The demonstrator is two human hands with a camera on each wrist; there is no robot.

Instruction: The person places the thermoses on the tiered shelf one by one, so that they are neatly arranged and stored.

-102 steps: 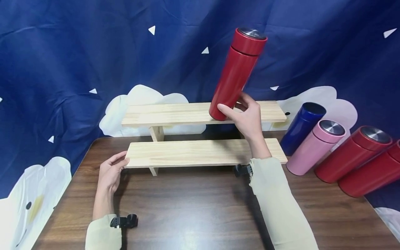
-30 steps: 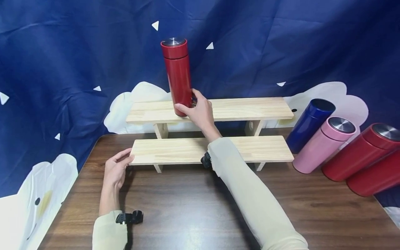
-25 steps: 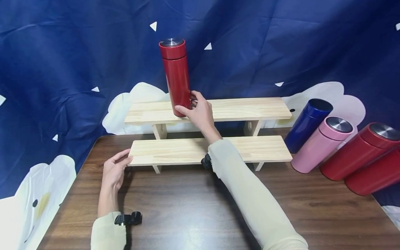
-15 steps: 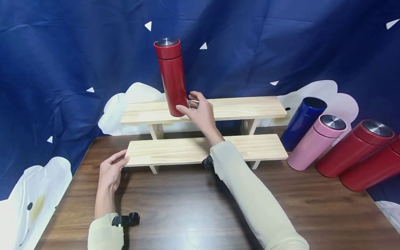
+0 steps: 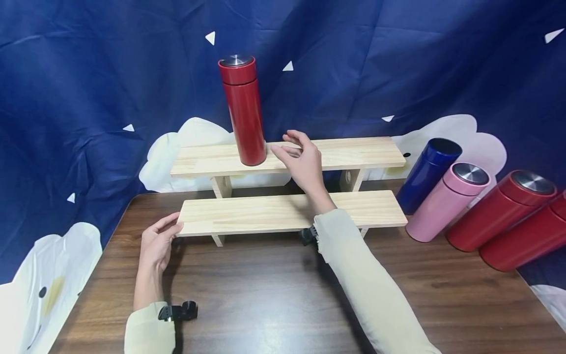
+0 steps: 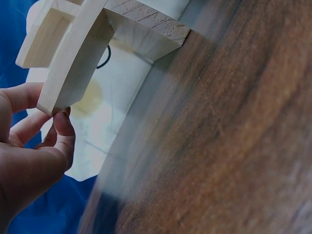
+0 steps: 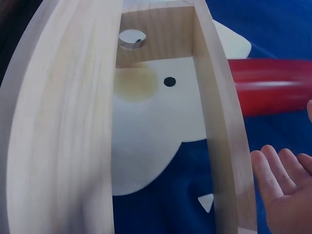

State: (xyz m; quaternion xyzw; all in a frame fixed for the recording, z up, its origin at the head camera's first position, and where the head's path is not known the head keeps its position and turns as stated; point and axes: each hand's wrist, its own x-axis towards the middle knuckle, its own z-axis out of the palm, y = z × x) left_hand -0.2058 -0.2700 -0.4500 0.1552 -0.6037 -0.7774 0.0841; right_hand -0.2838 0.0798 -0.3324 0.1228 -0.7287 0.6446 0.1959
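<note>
A red thermos flask point(image 5: 243, 113) with a steel-topped lid stands upright on the upper board point(image 5: 349, 152) of a two-step wooden rack, left of its middle. Just to its right my right hand point(image 5: 305, 164) hovers over the board, fingers spread and apart from the flask. The right wrist view shows a gap between that hand point(image 7: 287, 190) and the flask point(image 7: 273, 87). My left hand point(image 5: 155, 243) pinches the left end of the lower board point(image 5: 247, 214); in the left wrist view, thumb and fingers meet at the board's corner point(image 6: 61, 97).
At the right of the brown wooden table point(image 5: 265, 295) stand a blue flask point(image 5: 426, 177), a pink flask point(image 5: 446, 204) and two more red flasks, one point(image 5: 499, 211) beside the other point(image 5: 528, 236), cut by the frame edge. A dark blue patterned cloth point(image 5: 132, 73) hangs behind.
The red flask has travelled left along the upper board and now stands there. My right hand has let go of it and drawn back to the right. The left hand has kept its hold.
</note>
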